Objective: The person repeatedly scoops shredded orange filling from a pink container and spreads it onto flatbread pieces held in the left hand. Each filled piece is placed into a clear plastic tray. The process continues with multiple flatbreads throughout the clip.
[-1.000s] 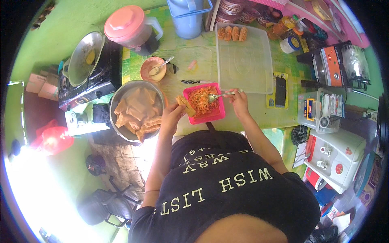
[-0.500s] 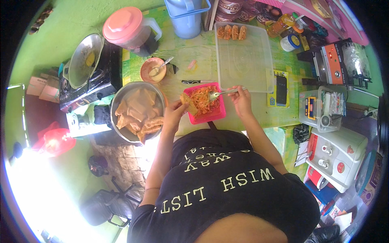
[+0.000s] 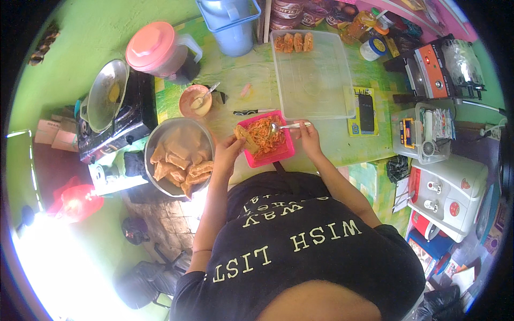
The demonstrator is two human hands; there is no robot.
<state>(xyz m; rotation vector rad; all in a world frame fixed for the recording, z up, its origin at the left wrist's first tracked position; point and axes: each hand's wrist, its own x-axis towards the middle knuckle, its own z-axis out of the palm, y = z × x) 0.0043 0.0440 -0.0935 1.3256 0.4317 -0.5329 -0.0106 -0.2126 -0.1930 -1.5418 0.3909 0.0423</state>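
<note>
My left hand [image 3: 229,152] is closed on a piece of fried tofu [image 3: 246,139] and holds it over the left side of a pink square container [image 3: 289,151]. Shredded orange vegetable filling [image 3: 264,134] fills much of that container. In my right hand [image 3: 309,140] is the handle of a metal spoon [image 3: 289,126], its bowl down in the filling. To the left of my left hand, a large metal bowl [image 3: 151,174] holds several pieces of fried tofu. Farther off, a clear plastic tray [image 3: 315,80] carries several filled pieces [image 3: 294,43] along its far edge.
A small bowl [image 3: 188,96] with pale paste and a spoon stands beyond the metal bowl. Near the pink container lies a dark-handled knife [image 3: 251,112]. A pitcher with a pink lid [image 3: 152,48], a blue container [image 3: 235,37], a wok on a stove [image 3: 107,96] and a phone [image 3: 366,113] are around.
The view has shifted slightly. The spoon stays in the filling, with its handle and my right hand turned a little nearer to me. My left hand keeps hold of the fried tofu beside it.
</note>
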